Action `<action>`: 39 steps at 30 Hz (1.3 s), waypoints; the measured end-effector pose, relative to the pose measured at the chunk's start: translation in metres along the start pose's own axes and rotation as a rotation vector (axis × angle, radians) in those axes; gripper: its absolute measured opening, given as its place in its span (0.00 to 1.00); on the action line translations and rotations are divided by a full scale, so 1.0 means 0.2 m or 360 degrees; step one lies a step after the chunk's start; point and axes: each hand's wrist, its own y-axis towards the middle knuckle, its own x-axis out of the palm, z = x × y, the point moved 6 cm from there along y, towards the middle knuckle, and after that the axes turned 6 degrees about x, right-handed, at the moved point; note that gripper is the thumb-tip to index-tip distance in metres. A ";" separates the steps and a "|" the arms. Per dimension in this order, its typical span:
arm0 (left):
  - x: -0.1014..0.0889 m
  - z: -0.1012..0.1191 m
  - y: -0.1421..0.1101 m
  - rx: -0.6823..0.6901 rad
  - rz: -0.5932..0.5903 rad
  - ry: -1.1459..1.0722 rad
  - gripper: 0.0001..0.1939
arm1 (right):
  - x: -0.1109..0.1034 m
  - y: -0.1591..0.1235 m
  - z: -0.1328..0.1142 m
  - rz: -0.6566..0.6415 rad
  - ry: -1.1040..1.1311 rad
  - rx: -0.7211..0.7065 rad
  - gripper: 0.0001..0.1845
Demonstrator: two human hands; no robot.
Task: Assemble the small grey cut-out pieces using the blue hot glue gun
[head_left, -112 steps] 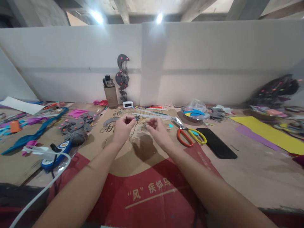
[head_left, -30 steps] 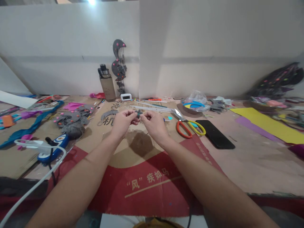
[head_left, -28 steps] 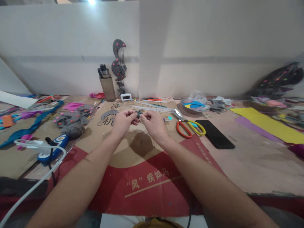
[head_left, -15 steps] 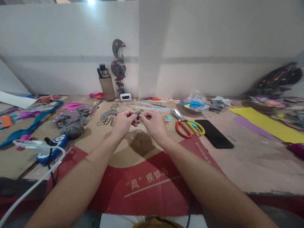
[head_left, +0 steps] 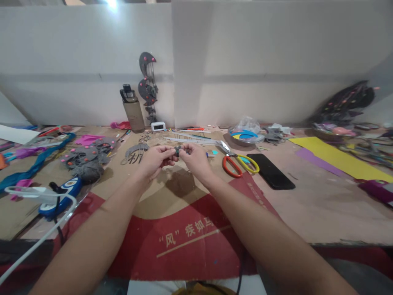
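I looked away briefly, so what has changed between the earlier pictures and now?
The right hand, apart from the left hand in the earliest picture, has moved left to meet it; both now pinch the small dark piece that the left hand already held. The scissors, smartphone and water bottle stayed where they were; only the view shifted.

We see a small, dark grey-green piece (head_left: 177,151), perhaps felt or yarn, with most of its outline covered. Only a stubby bit shows to us, pinched between the left hand (head_left: 156,159) and the right hand (head_left: 195,160), raised above the brown part of the cardboard (head_left: 152,208).
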 end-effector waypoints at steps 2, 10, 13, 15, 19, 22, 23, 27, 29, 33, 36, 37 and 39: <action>0.00 0.00 0.00 -0.0029 -0.0009 -0.0054 0.09 | 0.01 0.02 0.03 -0.0063 0.0172 0.0110 0.08; -0.01 0.03 -0.01 -0.0011 0.0004 0.0071 0.11 | 0.02 0.02 0.06 -0.0104 0.0223 0.0133 0.07; -0.01 0.03 -0.01 0.0060 0.0001 0.0285 0.12 | 0.03 0.01 0.06 -0.0105 0.0145 0.0106 0.08; -0.02 0.03 -0.01 0.0117 0.0017 0.0380 0.11 | 0.03 0.01 0.06 -0.0101 0.0095 0.0064 0.08; -0.03 0.03 0.00 0.0190 0.0027 0.0504 0.08 | 0.03 -0.01 0.03 -0.0106 0.0052 -0.0014 0.08; -0.03 0.03 0.00 0.0206 0.0055 0.0537 0.06 | 0.04 -0.02 0.02 -0.0124 0.0052 -0.0046 0.09; -0.03 0.02 0.00 0.0201 0.0068 0.0528 0.05 | 0.04 -0.02 0.02 -0.0134 0.0060 -0.0046 0.09; -0.03 -0.01 0.01 0.0121 0.0093 0.0445 0.05 | 0.05 -0.01 0.05 -0.0153 0.0146 0.0038 0.08; -0.03 -0.01 0.00 0.0031 0.0051 0.0386 0.06 | 0.06 0.00 0.07 -0.0175 0.0236 0.0124 0.08; -0.04 0.01 -0.01 -0.0137 -0.0147 0.0325 0.12 | 0.05 0.02 0.08 -0.0246 0.0269 0.0238 0.07; -0.07 0.05 -0.01 -0.0079 -0.0151 0.0485 0.14 | 0.04 0.01 0.05 -0.0283 0.0157 0.0176 0.07; -0.07 0.07 -0.01 -0.0021 -0.0149 0.0583 0.15 | 0.04 0.00 0.04 -0.0292 0.0102 0.0139 0.08; -0.07 0.08 -0.01 0.0099 -0.0164 0.0804 0.15 | 0.03 -0.01 0.01 -0.0292 -0.0034 0.0068 0.07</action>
